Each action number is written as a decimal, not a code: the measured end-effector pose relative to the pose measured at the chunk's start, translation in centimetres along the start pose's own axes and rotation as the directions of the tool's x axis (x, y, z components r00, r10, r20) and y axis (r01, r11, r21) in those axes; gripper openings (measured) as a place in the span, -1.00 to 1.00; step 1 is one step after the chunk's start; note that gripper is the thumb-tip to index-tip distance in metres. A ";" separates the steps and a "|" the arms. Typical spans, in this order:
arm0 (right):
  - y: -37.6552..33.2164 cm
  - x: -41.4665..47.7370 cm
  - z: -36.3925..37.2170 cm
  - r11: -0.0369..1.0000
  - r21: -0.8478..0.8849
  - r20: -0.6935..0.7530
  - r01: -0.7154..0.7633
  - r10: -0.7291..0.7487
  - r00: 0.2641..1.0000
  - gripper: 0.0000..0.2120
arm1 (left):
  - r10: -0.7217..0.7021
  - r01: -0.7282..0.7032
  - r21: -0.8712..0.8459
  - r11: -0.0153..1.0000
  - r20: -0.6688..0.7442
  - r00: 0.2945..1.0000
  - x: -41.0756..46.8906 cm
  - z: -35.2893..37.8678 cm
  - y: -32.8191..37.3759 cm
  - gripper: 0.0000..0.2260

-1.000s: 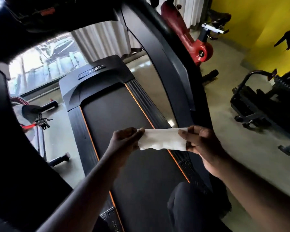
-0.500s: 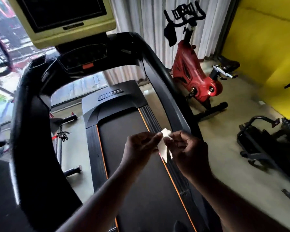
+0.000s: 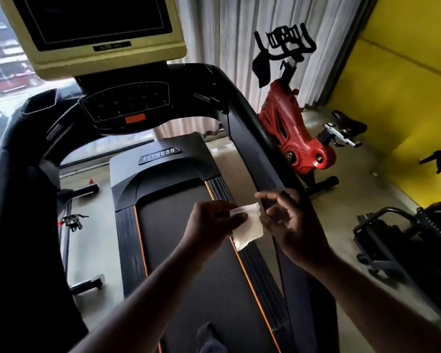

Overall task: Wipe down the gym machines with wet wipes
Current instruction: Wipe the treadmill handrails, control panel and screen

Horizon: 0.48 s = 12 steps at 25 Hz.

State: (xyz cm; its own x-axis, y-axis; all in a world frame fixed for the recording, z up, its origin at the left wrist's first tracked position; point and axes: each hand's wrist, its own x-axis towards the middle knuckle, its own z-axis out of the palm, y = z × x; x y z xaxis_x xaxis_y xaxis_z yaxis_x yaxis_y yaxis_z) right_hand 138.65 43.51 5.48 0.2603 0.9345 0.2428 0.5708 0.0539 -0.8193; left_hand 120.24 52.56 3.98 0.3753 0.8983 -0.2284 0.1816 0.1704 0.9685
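Left hand: thumb and fingers pinch the upper left corner of a folded white wet wipe. The wipe hangs free from that pinch, above the right edge of the treadmill belt, and touches no machine surface.

Right hand: just right of the wipe, fingers spread and loosely bent, grasping nothing. Motion blur hides whether a fingertip brushes the wipe's edge.

Right handrail: runs close behind the right hand and is the nearest surface to clean. Further out are the console panel with its orange button, the dark screen above it, and the left handrail. A red spin bike stands beyond the right rail, by the curtain.

Judgement: the step in hand looks like readying the wipe before a first pass. Nothing here shows whether any surface is already wiped.

Notes for doing the step well:
- Take the wipe as a flat pad across the fingers, not a bunched corner, so the whole face makes contact.
- Start on the right handrail. Wrap the pad round the rail and draw it along in long strokes in one direction.
- Use light pressure on the console, especially near the orange button, so no key gets pushed.
- Turn the wipe to a fresh face before moving to the next surface.
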 end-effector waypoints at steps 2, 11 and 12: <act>0.1 3.0 0.1 0.989 -0.108 0.112 0.105 -0.093 0.989 -0.74 | 0.044 -0.049 0.101 0.994 0.053 0.998 2.8 -1.3 0.7 -0.90; 5.8 16.8 1.2 0.961 -0.228 0.319 0.159 -0.080 0.944 -0.73 | 0.084 -0.209 0.527 0.824 0.251 0.964 18.0 -3.3 4.3 -0.95; 6.9 18.7 1.4 0.971 -0.197 0.373 0.134 -0.053 0.926 -0.82 | 0.063 -0.204 0.561 0.802 0.261 0.963 19.7 -3.3 4.7 -0.95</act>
State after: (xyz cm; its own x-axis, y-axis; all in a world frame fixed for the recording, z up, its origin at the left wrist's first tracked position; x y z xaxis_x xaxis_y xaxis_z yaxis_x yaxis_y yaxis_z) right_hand 146.33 61.83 3.67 -0.0796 0.9941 0.0742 0.7426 0.1088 -0.6609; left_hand 125.51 72.39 4.35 0.6099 0.7706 -0.1848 0.5787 -0.2738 0.7682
